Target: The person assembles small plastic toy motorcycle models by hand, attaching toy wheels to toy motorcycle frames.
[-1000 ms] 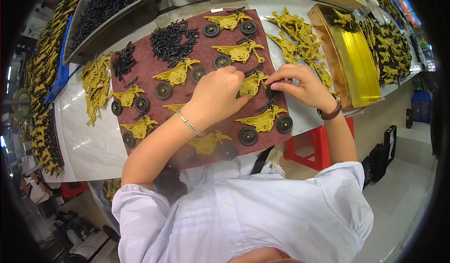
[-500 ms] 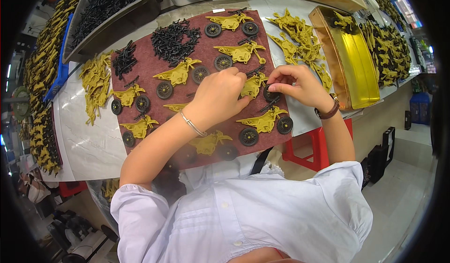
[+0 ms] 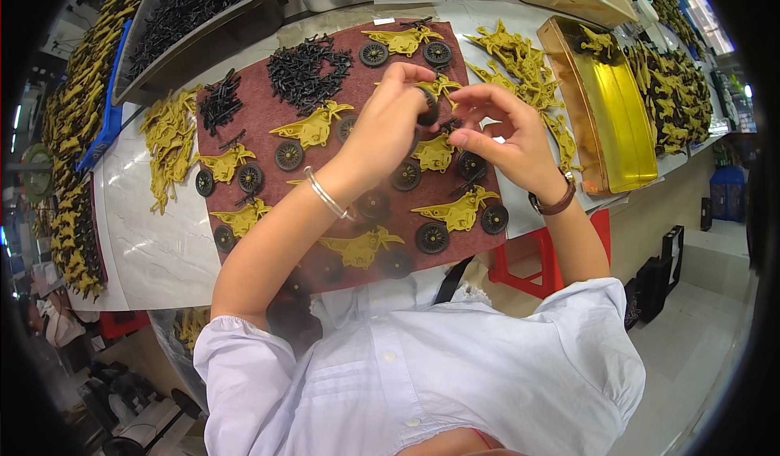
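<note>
From here I see the fingers (image 3: 422,103) of my left hand (image 3: 388,127) pinched around a small black wheel (image 3: 428,108), lifted just above the dark red mat (image 3: 260,119). My right hand (image 3: 508,135) sits just beside it, its fingers curled in with the tips near the same wheel; whether they grip a part of their own I cannot tell, since the left hand covers the gap. The wheel stands almost on edge, its flat face turned toward the right hand, so the left hand is the nearer one and carries it. Directly below the 2 hands lies a yellow toy motorcycle body (image 3: 435,151) on the mat, its long axis running left to right, with a black wheel already at its right end. The wheel in hand is round, spoked and matte black. Around it the mat holds more yellow bodies with wheels, such as the finished one (image 3: 459,211) near the front edge, and a heap of small black parts (image 3: 309,70). Beyond the mat, loose yellow bodies (image 3: 520,58) lie on the table (image 3: 146,245) beside a glossy yellow tray (image 3: 617,115).
</note>
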Available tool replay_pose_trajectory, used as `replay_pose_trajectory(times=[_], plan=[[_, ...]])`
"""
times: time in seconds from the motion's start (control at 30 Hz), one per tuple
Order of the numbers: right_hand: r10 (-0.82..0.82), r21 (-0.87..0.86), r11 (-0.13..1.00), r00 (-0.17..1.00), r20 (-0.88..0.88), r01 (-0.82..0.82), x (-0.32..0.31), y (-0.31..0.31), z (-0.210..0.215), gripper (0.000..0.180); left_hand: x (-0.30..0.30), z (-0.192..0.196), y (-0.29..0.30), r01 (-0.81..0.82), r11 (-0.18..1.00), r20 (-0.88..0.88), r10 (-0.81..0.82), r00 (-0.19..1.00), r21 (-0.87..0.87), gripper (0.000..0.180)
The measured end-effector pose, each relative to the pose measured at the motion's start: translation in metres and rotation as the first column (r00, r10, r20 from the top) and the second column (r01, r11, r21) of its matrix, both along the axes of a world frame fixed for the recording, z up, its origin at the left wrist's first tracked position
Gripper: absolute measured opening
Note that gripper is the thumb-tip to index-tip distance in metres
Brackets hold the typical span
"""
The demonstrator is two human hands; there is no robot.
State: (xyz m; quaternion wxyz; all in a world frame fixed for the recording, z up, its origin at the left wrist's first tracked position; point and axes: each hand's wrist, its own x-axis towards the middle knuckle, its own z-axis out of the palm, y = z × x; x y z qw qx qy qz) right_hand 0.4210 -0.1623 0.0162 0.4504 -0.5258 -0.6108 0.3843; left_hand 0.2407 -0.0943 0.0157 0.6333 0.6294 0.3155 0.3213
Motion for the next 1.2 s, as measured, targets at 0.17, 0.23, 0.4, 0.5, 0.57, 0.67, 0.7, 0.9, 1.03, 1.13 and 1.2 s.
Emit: replay_pose_trajectory(times=[0.17,0.23,0.4,0.5,0.57,0.67,0.7,0.9,1.03,1.13,1.2], plan=[[-0.025,-0.149,0.989,0.976,-0.215,-0.008,0.006,0.017,0.005,0.028,0.01,-0.002,0.002,0.014,0.996,0.196,0.003,0.981,-0.088,0.035],[-0.059,-0.167,0.986,0.967,-0.25,0.017,0.018,0.021,0.003,0.023,0.005,0.004,0.008,0.014,0.998,0.166,-0.004,0.986,-0.055,0.034],[-0.088,0.103,0.993,0.929,0.36,0.055,0.041,0.032,-0.005,0.014,-0.006,-0.01,0.031,0.188,0.61,-0.448,0.308,0.839,0.77,0.031],[-0.032,0.101,0.995,0.843,0.536,-0.026,0.038,0.037,-0.008,0.013,-0.004,-0.017,0.038,0.362,0.635,-0.649,0.299,0.7,0.683,0.032],[-0.037,0.116,0.993,0.832,0.554,-0.033,0.038,0.039,-0.013,0.013,0.0,-0.021,0.041,0.371,0.629,-0.654,0.3,0.695,0.683,0.031],[0.009,0.132,0.986,0.823,0.568,-0.102,0.04,0.045,-0.019,0.015,0.004,-0.023,0.04,0.375,0.626,-0.659,0.31,0.685,0.684,0.028],[0.027,0.154,0.977,0.798,0.602,-0.149,0.04,0.046,-0.019,0.016,0.004,-0.023,0.039,0.369,0.628,-0.658,0.317,0.683,0.685,0.027],[0.071,0.129,0.966,0.709,0.702,-0.225,0.036,0.056,-0.017,0.021,0.003,-0.025,0.04,0.35,0.616,-0.633,0.327,0.702,0.706,0.026],[0.067,0.137,0.961,0.679,0.732,-0.242,0.038,0.062,-0.024,0.019,0.004,-0.026,0.04,0.348,0.614,-0.629,0.326,0.706,0.709,0.026],[0.02,0.188,0.951,0.654,0.756,-0.246,0.036,0.065,-0.024,0.018,0.002,-0.026,0.04,0.337,0.615,-0.617,0.323,0.717,0.713,0.027],[-0.048,0.241,0.959,0.751,0.658,-0.15,0.029,0.066,-0.019,0.014,0.0,-0.026,0.043,0.328,0.614,-0.601,0.308,0.738,0.717,0.026]])
